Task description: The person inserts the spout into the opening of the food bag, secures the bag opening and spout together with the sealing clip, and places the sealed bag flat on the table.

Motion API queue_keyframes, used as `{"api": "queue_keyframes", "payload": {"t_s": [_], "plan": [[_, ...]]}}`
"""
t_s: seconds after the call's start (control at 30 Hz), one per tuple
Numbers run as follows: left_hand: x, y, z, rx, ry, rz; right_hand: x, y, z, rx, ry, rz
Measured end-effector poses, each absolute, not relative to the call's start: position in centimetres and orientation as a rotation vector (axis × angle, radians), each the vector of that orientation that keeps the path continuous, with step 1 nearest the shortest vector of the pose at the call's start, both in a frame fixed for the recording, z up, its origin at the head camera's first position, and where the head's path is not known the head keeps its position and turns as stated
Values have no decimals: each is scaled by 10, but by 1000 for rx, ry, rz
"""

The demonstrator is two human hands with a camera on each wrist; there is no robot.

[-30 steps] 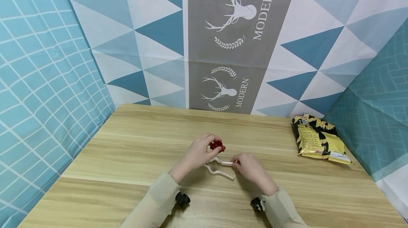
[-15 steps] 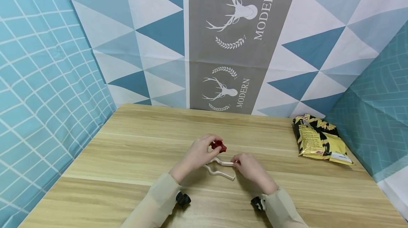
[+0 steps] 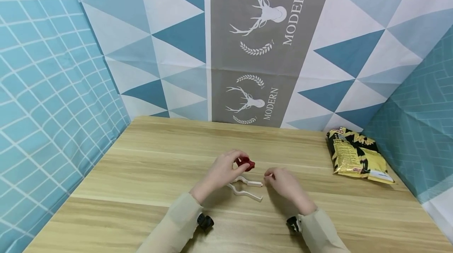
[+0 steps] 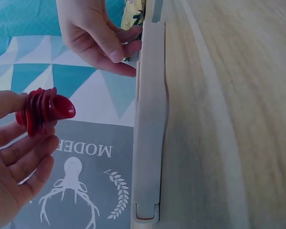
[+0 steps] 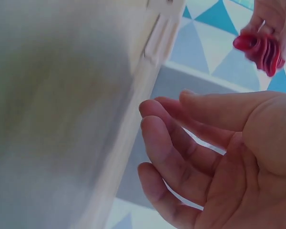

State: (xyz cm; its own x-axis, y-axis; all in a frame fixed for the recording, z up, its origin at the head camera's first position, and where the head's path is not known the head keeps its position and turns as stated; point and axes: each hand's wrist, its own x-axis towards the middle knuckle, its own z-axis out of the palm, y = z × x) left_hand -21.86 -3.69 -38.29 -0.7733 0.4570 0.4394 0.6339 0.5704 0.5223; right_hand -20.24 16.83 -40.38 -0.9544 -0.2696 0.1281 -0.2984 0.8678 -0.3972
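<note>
White clip [image 3: 253, 184] unclosed; red spout [image 4: 42, 110] not set down, pinched by left hand [image 3: 225, 169]; right hand [image 3: 284, 184] empty, fingers loosely curled.

From the near edge, I face a wall hanging [image 3: 177, 52] at twelve o'clock, blue, grey and white triangles either side of a grey panel [image 3: 226, 56] bearing white stag heads [image 3: 271, 13]. At ten, creased turquoise sheeting [image 3: 53, 88] carries a white grid; at two hangs a teal covering [image 3: 424, 107]. The wood-grained tabletop [image 3: 124, 182] catches a pale sheen towards six.
</note>
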Motion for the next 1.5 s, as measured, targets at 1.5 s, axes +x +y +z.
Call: {"api": "queue_keyframes", "payload": {"t_s": [1.5], "plan": [[-227,-57,-390,-787,-2535,-1167,-201,325,-376,-168,-2700,684]]}}
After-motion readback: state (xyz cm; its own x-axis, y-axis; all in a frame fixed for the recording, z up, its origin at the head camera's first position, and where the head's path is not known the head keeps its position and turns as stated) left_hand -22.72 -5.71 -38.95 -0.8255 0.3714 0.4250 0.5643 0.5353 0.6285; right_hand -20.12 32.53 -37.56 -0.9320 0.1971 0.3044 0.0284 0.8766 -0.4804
